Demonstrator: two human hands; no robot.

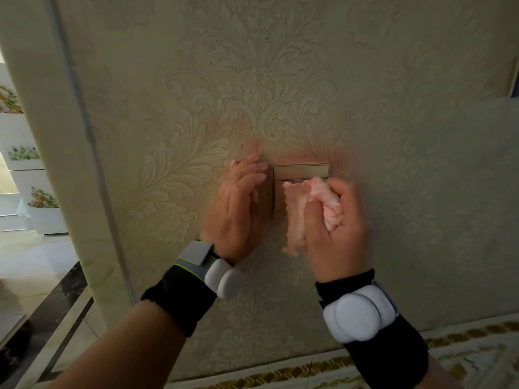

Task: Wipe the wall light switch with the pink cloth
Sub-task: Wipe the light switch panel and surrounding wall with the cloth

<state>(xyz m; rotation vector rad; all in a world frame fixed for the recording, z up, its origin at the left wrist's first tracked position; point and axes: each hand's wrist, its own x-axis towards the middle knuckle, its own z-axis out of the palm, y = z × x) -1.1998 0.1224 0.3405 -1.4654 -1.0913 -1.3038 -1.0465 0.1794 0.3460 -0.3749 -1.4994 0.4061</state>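
Fingers [317,211] of the right hand [337,231] bunch the pink cloth [295,217] against the wall light switch [300,172].
Left hand [238,209], fingers loosely extended and empty, braces beside it; hard pressing could flip a rocker.

The embossed wall [280,80] carries a gold light switch [300,172] low, midway between its side edges

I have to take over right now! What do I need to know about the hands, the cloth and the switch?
Right hand: closed around the bunched pink cloth, pressing it on the lower part of the light switch.
Left hand: open, flat against the wall just left of the switch, holding nothing.
Done: wiping looks under way; the hands are blurred.
Left: the top of the switch plate is uncovered, so probably wipe there and along the edges. How clean it is cannot be told.
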